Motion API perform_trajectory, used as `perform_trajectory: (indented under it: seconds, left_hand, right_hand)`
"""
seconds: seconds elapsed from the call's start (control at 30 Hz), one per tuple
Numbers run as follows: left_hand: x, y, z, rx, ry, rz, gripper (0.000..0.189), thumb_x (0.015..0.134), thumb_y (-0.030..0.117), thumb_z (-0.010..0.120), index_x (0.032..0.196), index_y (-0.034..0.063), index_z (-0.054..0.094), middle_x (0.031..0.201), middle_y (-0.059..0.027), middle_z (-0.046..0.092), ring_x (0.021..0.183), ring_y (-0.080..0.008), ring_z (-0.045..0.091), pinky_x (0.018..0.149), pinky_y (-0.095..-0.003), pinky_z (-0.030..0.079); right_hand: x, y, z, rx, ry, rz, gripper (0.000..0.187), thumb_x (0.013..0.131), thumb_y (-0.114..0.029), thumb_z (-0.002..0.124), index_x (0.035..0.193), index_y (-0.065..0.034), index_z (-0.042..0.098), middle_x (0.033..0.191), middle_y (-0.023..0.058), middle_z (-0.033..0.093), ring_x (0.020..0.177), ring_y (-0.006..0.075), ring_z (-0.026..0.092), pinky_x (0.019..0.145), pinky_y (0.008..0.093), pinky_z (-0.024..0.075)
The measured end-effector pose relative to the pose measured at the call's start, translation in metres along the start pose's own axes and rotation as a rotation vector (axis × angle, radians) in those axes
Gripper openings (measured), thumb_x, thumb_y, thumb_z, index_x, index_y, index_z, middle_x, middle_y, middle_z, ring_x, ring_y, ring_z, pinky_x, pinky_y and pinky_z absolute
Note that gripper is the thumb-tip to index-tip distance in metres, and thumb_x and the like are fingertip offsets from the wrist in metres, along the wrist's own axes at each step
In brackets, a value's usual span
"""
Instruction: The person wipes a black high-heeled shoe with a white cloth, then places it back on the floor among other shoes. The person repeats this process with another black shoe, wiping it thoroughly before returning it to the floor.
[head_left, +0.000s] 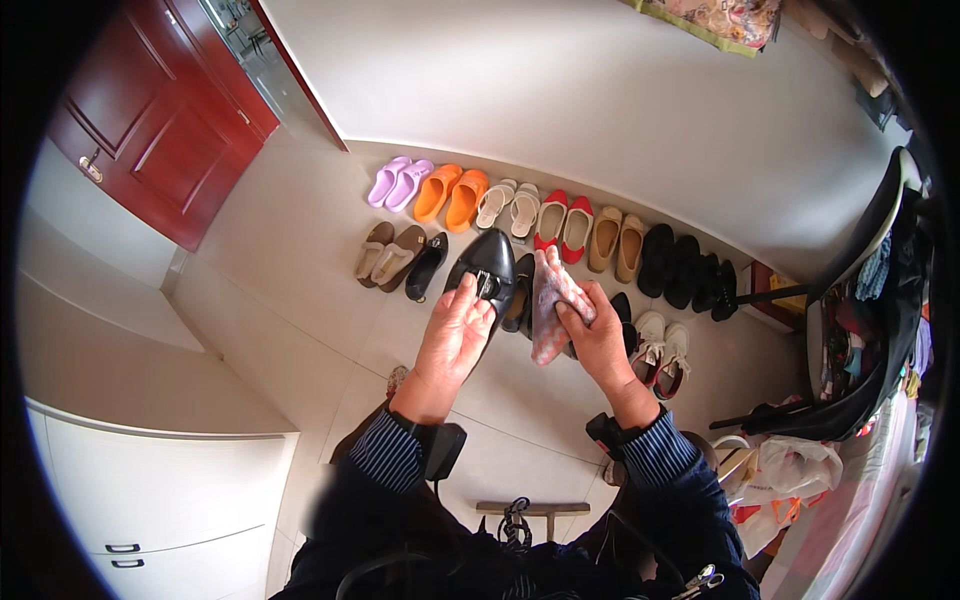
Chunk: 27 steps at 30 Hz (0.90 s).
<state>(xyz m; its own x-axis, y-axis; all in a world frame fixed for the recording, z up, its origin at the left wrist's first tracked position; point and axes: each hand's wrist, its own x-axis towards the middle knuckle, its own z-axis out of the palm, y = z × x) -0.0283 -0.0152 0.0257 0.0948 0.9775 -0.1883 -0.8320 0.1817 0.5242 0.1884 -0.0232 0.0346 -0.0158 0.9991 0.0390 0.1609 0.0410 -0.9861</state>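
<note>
My left hand (456, 334) grips a black leather shoe (486, 259) with a pointed toe and a buckle-like ornament, my thumb resting near the ornament. The shoe is raised above the floor, and my hand hides part of its heel end. To its right, my right hand (596, 330) holds a folded pink and grey patterned cloth (555, 300), pinched between thumb and fingers. A small gap separates cloth and shoe. Below the left hand's shoe stands a black flat shoe (427, 266) on the tiles, and other dark shoes are partly hidden behind the cloth.
Along the wall runs a row with purple clogs (400, 182), orange slippers (451, 199), red-toed flats (565, 225) and tan loafers (616, 244). White sneakers (661, 352) stand at right, near a black bag-like holder (862, 322). A white cabinet (157, 487) is at lower left.
</note>
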Motion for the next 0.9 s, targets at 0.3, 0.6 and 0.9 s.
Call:
perform_trajectory:
  seconds: [0.3,0.6,0.9]
  left_hand:
    - [0.020,-0.007,-0.022,-0.101,0.152,-0.118,0.015,0.098,0.021,0.073,0.086,0.0172,0.065,0.073,0.0045,0.061,0.069,-0.0101,0.055,0.075,-0.0283,0.048]
    - [0.038,-0.012,-0.028,-0.242,-0.001,-0.163,0.012,0.098,0.020,0.073,0.097,0.0118,0.065,0.082,0.0032,0.063,0.076,-0.0088,0.057,0.077,-0.0251,0.049]
    - [0.014,-0.017,-0.021,-0.114,0.096,-0.023,0.017,0.101,0.024,0.069,0.091,0.0127,0.062,0.076,0.0060,0.057,0.068,-0.0051,0.051,0.070,-0.0233,0.046]
  right_hand:
    - [0.013,0.008,0.016,-0.025,0.020,-0.035,0.026,0.098,-0.014,0.067,0.120,-0.0028,0.059,0.096,0.0058,0.067,0.086,0.0109,0.061,0.077,0.0281,0.0522]
    - [0.039,-0.009,0.043,-0.104,0.214,-0.290,0.032,0.092,-0.006,0.071,0.122,-0.0046,0.059,0.106,0.0127,0.067,0.093,0.0224,0.066,0.086,0.0333,0.0528]
    - [0.011,0.007,0.077,-0.437,0.180,-0.427,0.042,0.083,-0.008,0.076,0.119,-0.0064,0.055,0.105,0.0191,0.059,0.097,0.0405,0.063,0.080,0.0452,0.0541]
